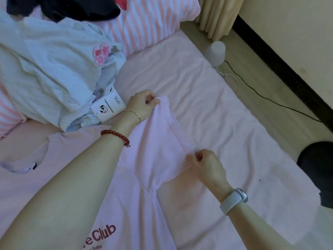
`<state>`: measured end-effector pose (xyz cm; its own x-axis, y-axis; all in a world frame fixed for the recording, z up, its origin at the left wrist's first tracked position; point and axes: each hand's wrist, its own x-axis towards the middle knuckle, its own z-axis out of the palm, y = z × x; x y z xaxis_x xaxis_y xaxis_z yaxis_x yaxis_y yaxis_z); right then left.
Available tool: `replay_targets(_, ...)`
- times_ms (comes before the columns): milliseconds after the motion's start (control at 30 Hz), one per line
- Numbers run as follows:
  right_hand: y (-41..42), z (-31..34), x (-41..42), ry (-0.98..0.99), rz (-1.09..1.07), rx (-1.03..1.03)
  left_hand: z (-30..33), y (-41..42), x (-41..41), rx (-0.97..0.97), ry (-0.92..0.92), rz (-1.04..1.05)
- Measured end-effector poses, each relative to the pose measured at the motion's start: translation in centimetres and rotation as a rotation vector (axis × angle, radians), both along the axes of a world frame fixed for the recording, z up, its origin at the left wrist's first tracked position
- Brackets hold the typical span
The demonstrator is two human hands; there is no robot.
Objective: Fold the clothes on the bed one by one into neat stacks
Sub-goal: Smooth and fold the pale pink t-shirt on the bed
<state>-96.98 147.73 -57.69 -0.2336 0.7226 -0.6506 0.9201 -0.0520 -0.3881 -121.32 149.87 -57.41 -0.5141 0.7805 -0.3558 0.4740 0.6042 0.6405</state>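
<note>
A pink T-shirt [137, 204] with dark red "Club" lettering lies spread flat on the pink bed sheet [207, 98]. Its sleeve [162, 141] sticks out toward the middle of the bed. My left hand [143, 103] pinches the far corner of the sleeve's hem. My right hand [207, 165] pinches the near corner of the same hem. Both hands hold the hem stretched between them, lifted slightly off the sheet. A pile of unfolded clothes [45, 69] lies at the upper left, topped by a pale garment with a pink flower patch.
A white paper hang tag [107, 106] hangs from the pile beside my left wrist. Dark clothes [63, 8] and a pink striped pillow [149, 24] sit at the head of the bed. On the floor to the right stand a white device [217, 52] with cables and a dark object [317, 172].
</note>
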Motion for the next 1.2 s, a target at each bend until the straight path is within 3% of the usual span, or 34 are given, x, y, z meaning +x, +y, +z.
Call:
replay_targets(100,-0.1,0.5,0.2,0.046,-0.055,0.091,0.2,1.0,1.4,0.056,0.08,-0.017)
replay_targets(200,-0.7,0.6,1.3,0.057,-0.107,0.171,0.1,1.3,2.9,-0.03,0.313,-0.077)
replay_targets(267,-1.2,0.6,1.8,0.117,-0.182,0.125,0.1,0.4,3.8,-0.061,0.424,-0.066)
replay_targets(433,-0.6,0.8,0.7,0.231,-0.334,-0.019,0.7,-6.5,7.6,0.135,0.615,0.008)
replay_targets(500,-0.4,0.5,0.1,0.181,-0.306,-0.06,0.1,-9.8,9.4,0.01,0.608,-0.097)
replay_targets(600,-0.6,0.4,-0.9,0.285,-0.419,-0.126,-1.7,-12.8,10.2,-0.306,0.444,-0.28)
replay_targets(667,-0.9,1.0,-1.2,0.377,-0.49,-0.08,-2.5,-12.9,9.4,-0.302,0.322,-0.264)
replay_targets(733,-1.6,2.1,-1.5,0.448,-0.445,0.058,-1.5,-12.0,8.3,-0.095,0.035,-0.061)
replay_targets(833,-3.8,4.7,-3.2,0.644,-0.35,0.184,1.9,-12.8,6.6,0.25,-0.51,0.461)
replay_targets(900,-5.7,6.4,-5.0,0.77,-0.21,0.21,3.9,-15.1,5.1,0.279,-0.795,0.699)
replay_targets(967,-8.0,7.6,-6.9,0.871,0.097,0.196,4.8,-18.2,3.3,0.337,-1.051,0.874)
replay_targets(1067,-11.8,8.0,-9.0,0.9,0.659,0.047,4.8,-23.8,1.0,0.467,-1.211,1.011)
replay_targets(1133,-13.4,7.5,-9.4,0.845,0.744,0.049,4.1,-26.7,0.5,0.481,-1.218,1.036)
replay_targets(1200,-13.9,6.7,-9.7,0.777,0.657,0.142,2.9,-28.5,0.4,0.391,-1.151,1.115)
